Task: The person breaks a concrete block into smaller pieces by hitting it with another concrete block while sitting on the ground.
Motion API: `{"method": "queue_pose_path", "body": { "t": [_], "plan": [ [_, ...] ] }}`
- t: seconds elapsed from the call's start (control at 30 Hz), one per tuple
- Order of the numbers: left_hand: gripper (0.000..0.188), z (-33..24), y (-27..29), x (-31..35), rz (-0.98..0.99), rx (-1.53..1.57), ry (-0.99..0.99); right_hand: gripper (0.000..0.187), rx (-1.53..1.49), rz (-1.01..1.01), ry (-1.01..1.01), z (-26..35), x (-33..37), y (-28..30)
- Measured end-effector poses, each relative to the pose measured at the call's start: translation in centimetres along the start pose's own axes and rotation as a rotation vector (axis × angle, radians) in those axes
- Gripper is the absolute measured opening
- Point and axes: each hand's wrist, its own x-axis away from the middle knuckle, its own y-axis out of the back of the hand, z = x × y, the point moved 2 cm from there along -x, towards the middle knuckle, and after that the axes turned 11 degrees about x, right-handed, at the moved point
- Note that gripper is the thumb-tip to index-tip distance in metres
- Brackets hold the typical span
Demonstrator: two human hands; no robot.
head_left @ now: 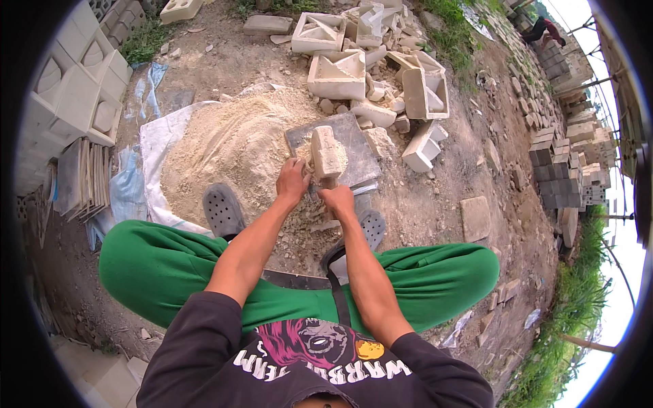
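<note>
My right hand (336, 200) grips the handle of a mallet with a blocky, pale, dust-covered head (326, 151). The head is over a dark flat slab (365, 146) that bears crushed pale crumbs (343, 158). Just left of the mallet, my left hand (292, 179) is at the slab's near left edge with its fingers curled in. Whatever those fingers hold, if anything, is hidden. A heap of pale crushed grit (231, 136) spreads left of the slab, over a white sack (155, 153).
Broken pale moulded blocks (338, 73) and rubble lie beyond the slab. Whole blocks (75, 81) are stacked at left, beside thin upright boards (88, 180). My grey clogs (223, 209) flank the work. Grey blocks (554, 170) stand at far right; a person (544, 30) bends beyond them.
</note>
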Motion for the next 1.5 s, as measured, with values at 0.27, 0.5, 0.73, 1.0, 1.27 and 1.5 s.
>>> {"method": "queue_pose_path", "body": {
  "t": [0.27,0.5,0.73,1.0,1.27,1.5],
  "plan": [
    [0.050,1.0,-0.2,1.6,-0.132,0.005,-0.031,0.054,-0.256,-0.039,-0.215,-3.0,-1.9,2.4],
    [0.047,0.6,-2.1,2.7,-0.141,-0.010,-0.066,0.052,-0.181,0.059,-0.310,-5.1,-1.5,0.7],
    [0.046,-1.2,-2.7,-0.7,-0.030,0.036,-0.062,0.049,-0.202,0.045,-0.253,-3.0,-0.8,2.7],
    [0.047,0.7,-2.0,0.3,-0.169,0.049,-0.181,0.031,-0.274,-0.306,0.196,4.6,2.4,7.9],
    [0.042,1.1,-1.1,0.5,-0.119,0.040,-0.102,0.051,-0.011,-0.015,-0.102,0.7,2.0,0.2],
    [0.042,0.5,-1.1,0.9,-0.090,0.027,-0.092,0.029,-0.252,-0.324,0.163,3.5,1.6,6.1]
  ]
}}
